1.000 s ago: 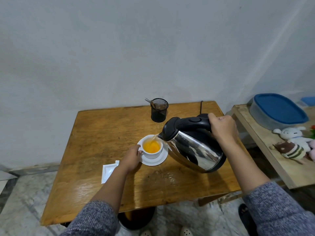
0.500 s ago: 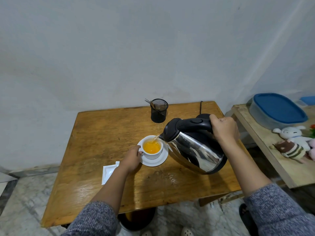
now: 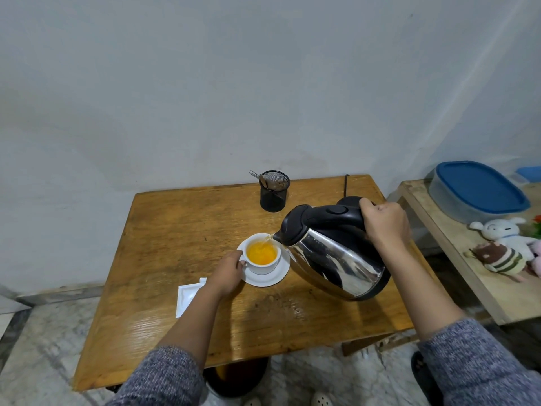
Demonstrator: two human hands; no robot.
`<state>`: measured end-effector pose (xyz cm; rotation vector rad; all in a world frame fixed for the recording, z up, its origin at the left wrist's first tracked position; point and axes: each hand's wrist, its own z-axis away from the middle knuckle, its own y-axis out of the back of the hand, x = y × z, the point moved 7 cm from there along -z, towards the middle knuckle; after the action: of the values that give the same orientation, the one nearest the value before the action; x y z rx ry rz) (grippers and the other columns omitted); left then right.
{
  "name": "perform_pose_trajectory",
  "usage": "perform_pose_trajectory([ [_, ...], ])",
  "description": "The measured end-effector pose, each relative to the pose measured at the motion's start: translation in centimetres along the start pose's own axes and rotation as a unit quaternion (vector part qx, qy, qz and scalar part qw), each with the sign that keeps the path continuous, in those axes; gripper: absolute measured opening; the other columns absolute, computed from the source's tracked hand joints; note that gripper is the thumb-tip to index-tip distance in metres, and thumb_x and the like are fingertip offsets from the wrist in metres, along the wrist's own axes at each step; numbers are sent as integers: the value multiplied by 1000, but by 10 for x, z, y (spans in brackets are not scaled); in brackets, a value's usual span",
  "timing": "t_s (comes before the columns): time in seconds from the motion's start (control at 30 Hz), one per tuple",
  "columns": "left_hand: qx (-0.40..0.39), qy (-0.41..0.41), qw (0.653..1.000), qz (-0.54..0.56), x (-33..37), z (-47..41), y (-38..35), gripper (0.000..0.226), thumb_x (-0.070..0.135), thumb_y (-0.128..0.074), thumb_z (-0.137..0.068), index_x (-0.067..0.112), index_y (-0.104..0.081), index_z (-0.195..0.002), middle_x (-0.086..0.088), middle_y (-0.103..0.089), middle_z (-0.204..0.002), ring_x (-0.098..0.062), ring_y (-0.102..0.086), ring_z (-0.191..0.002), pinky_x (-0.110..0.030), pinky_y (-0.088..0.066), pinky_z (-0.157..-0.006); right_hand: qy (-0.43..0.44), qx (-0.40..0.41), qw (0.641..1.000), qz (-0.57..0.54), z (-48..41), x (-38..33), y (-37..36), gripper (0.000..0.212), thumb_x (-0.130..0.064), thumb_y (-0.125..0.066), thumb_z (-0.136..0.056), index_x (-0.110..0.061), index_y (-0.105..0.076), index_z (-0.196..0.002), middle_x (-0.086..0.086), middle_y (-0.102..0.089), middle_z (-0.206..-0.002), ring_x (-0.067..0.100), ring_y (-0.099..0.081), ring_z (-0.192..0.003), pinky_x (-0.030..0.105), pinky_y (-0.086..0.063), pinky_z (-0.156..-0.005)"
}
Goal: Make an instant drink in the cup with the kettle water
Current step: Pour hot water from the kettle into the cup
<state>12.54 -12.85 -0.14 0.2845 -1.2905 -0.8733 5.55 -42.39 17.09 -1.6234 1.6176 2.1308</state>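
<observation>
At centre frame the right hand (image 3: 385, 227) is wrapped tight round the black plastic handle of the tilted steel kettle (image 3: 333, 253), its spout over the white cup (image 3: 262, 257). The left hand (image 3: 228, 273) pinches the cup's handle. Orange liquid fills the round cup, which sits on a saucer (image 3: 270, 278) on the glossy wooden table (image 3: 175, 230).
</observation>
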Motion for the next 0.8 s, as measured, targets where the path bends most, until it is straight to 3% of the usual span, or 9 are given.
perform_pose_trajectory([
  [0.3, 14, 13, 1000, -5, -4, -2, 0, 38, 13, -43, -94, 6, -46, -132, -16, -50, -138, -31, -45, -126, -38, -37, -103, -5, 0, 1000, -5, 0, 2, -2, 46, -31, -53, -82, -14, -40, -41, 2, -38, -46, 23, -38, -47, 28, -30, -50],
  [0.43, 9, -10, 1000, -10, -3, -3, -1, 31, 12, -42, -94, 6, -54, -123, -16, -56, -129, -30, -51, -116, -28, -36, -89, -1, 4, 1000, -12, -1, 4, -1, 45, -32, -53, -82, -14, -42, -42, 3, -41, -47, 23, -39, -48, 28, -30, -50],
  [0.53, 7, -12, 1000, -13, -4, -4, 0, 30, 13, -42, -94, 8, -55, -120, -16, -57, -126, -29, -52, -113, -27, -35, -86, 6, 1, 1000, -10, -3, 2, -1, 47, -31, -53, -82, -15, -39, -40, 2, -37, -45, 22, -36, -45, 28, -29, -50],
  [0.8, 18, -1, 1000, -13, -3, -2, 0, 35, 13, -43, -94, 8, -51, -127, -15, -54, -132, -30, -49, -120, -34, -38, -96, 11, 0, 1000, 8, -5, -2, 0, 47, -31, -52, -81, -16, -37, -39, 0, -34, -43, 21, -34, -43, 28, -29, -51],
])
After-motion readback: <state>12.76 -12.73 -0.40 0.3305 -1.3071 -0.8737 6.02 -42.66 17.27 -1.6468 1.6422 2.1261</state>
